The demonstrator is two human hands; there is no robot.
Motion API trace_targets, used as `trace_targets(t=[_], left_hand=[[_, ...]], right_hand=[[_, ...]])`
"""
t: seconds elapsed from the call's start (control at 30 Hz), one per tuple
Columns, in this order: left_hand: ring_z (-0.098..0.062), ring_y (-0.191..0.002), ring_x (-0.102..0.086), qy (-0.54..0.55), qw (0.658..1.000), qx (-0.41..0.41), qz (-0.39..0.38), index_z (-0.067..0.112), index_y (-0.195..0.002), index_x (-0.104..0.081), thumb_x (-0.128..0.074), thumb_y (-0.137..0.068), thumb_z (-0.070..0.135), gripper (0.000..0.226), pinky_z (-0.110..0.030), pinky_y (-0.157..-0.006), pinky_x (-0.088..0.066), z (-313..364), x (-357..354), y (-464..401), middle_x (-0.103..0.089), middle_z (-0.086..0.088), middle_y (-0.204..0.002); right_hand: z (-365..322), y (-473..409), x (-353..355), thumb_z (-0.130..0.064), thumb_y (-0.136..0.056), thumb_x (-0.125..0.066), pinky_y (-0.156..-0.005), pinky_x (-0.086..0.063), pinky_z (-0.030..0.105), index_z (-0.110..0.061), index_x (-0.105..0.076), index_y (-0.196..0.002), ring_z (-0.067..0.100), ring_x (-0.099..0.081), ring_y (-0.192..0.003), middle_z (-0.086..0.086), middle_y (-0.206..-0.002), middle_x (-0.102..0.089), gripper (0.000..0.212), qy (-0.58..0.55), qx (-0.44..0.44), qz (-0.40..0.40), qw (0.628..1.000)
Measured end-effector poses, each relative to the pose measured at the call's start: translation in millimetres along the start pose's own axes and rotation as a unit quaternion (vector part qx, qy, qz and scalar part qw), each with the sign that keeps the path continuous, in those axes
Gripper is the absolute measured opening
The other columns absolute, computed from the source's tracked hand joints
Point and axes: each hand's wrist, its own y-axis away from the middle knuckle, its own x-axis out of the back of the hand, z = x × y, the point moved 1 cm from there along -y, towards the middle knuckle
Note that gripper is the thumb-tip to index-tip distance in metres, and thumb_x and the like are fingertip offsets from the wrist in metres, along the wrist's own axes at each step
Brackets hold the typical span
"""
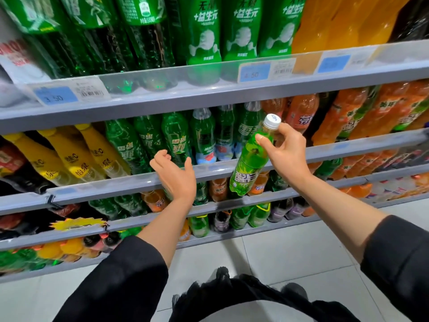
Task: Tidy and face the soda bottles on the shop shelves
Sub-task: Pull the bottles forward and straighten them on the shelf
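Now right hand holds green bottle (tilted) — left hand free.

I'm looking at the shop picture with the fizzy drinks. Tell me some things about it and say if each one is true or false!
1. The right hand holds a light green bottle by its neck. True.
2. That bottle has a yellow cap. False: its cap is white.
3. The left hand is holding a bottle too. False: it is open and holds nothing, in front of the shelf rail.
4. The yellow bottles sit to the left of the dark green bottles on the same shelf. True.
5. The held bottle stands on the shelf. False: it hangs tilted in front of the shelves.
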Motion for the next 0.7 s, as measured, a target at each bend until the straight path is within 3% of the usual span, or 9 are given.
trace_targets(t=[0.07, 0.17, 0.27, 0.33, 0.5, 0.63, 0.7], left_hand=[[-0.022, -0.091, -0.054, 0.028, 0.999, -0.038, -0.012, 0.006, -0.114, -0.049, -0.075, -0.082, 0.024, 0.044, -0.03, -0.077, -0.045, 11, -4, 21, -0.049, -0.009, -0.108], [-0.017, -0.089, -0.061, 0.168, 0.956, -0.029, -0.239, 0.014, -0.104, -0.057, -0.079, -0.079, 0.024, 0.035, -0.03, -0.082, -0.052, 31, -21, 56, -0.062, -0.004, -0.095], [-0.009, -0.106, -0.06, 0.157, 0.912, -0.044, -0.377, 0.026, -0.116, -0.054, -0.087, -0.065, 0.035, 0.062, -0.026, -0.094, -0.049, 45, -36, 88, -0.064, 0.006, -0.111], [-0.004, -0.106, -0.058, 0.126, 0.914, -0.064, -0.379, 0.029, -0.122, -0.049, -0.09, -0.061, 0.031, 0.073, -0.021, -0.093, -0.047, 49, -40, 103, -0.062, 0.012, -0.113], [-0.012, -0.104, -0.063, 0.091, 0.936, -0.087, -0.329, 0.019, -0.128, -0.053, -0.09, -0.059, 0.025, 0.078, -0.036, -0.092, -0.05, 60, -50, 132, -0.069, 0.003, -0.111], [-0.009, -0.098, -0.063, 0.08, 0.947, -0.072, -0.301, 0.02, -0.123, -0.057, -0.091, -0.057, 0.028, 0.075, -0.029, -0.086, -0.05, 68, -63, 152, -0.069, 0.007, -0.103], [0.002, -0.093, -0.062, 0.09, 0.949, -0.065, -0.295, 0.019, -0.122, -0.058, -0.093, -0.059, 0.022, 0.072, -0.018, -0.082, -0.048, 76, -75, 161, -0.068, 0.012, -0.1]], right_hand=[[5, 2, 4, -0.029, -0.083, -0.071, -0.079, -0.053, 0.04, -0.012, -0.068, -0.101, 0.017, -0.062, -0.086, 0.005, -0.096, -0.068, 0.025, -0.009, 0.001, -0.017, 1.0], [10, 5, 11, -0.031, -0.081, -0.07, -0.073, -0.052, 0.037, -0.013, -0.069, -0.1, 0.012, -0.061, -0.079, 0.005, -0.093, -0.069, 0.026, -0.017, 0.006, -0.046, 0.999], [11, 7, 21, -0.026, -0.083, -0.072, -0.064, -0.044, 0.024, -0.011, -0.069, -0.097, 0.001, -0.054, -0.067, 0.002, -0.086, -0.069, 0.02, -0.026, 0.022, -0.075, 0.997], [11, 8, 29, -0.025, -0.084, -0.072, -0.063, -0.046, 0.024, -0.012, -0.069, -0.096, -0.001, -0.054, -0.065, -0.001, -0.083, -0.069, 0.018, -0.037, 0.027, -0.085, 0.995], [19, 9, 54, -0.036, -0.081, -0.069, -0.067, -0.053, 0.035, -0.014, -0.069, -0.093, 0.01, -0.061, -0.07, -0.001, -0.082, -0.07, 0.026, -0.053, 0.024, -0.116, 0.992], [32, 5, 75, -0.034, -0.085, -0.07, -0.075, -0.051, 0.034, -0.008, -0.07, -0.094, 0.017, -0.064, -0.082, 0.003, -0.088, -0.071, 0.028, -0.038, 0.003, -0.161, 0.986], [40, -1, 90, -0.038, -0.087, -0.066, -0.078, -0.051, 0.03, -0.006, -0.07, -0.103, 0.016, -0.065, -0.087, 0.004, -0.095, -0.071, 0.036, -0.038, -0.015, -0.173, 0.984]])
